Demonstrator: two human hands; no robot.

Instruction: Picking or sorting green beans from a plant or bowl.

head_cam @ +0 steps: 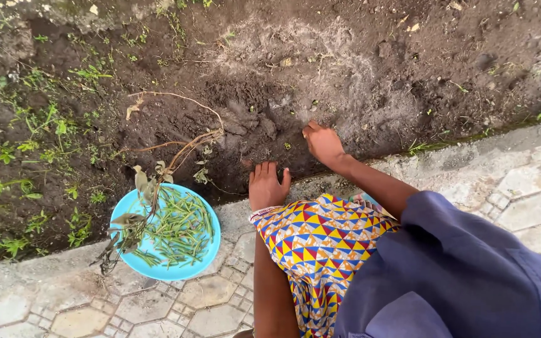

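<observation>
Head view, looking down over the person's own lap.

- Bed of dark, damp, crumbly soil [345, 75]: fills the upper frame, bordered below by a rough grey concrete kerb [471, 150]. A pale, dusty patch lies toward the top centre; small green weeds [26, 150] crowd the left side.
- Right hand [324, 143]: reaching forward over the kerb, palm down, fingers curled into the loosened soil. It seems to grip nothing but earth; whether something small sits under the fingertips cannot be told.
- Left hand [267, 186]: flat and spread, fingers extended, resting at the soil's edge just beside the kerb. It holds nothing.
- Round, shallow, light-blue plastic plate [205, 253]: sits on the kerb to the left of both hands, near but not touching them. It carries a heap of short green sprig cuttings [183, 228].
- Dried brown stem with withered leaves [158, 169]: arches from the soil down across the plate.
- Pale hexagonal paving stones [208, 291]: below the kerb.
- Patterned cloth in yellow, blue and red triangles [320, 250] and a plain blue garment [458, 275]: cover the lap at lower right.

Handling note, as a judgement: the working spot is the broken soil between the two hands. Opening it well calls for shallow, even scooping with the right fingers, the left hand bracing the edge so crumbs do not spill onto the kerb.
</observation>
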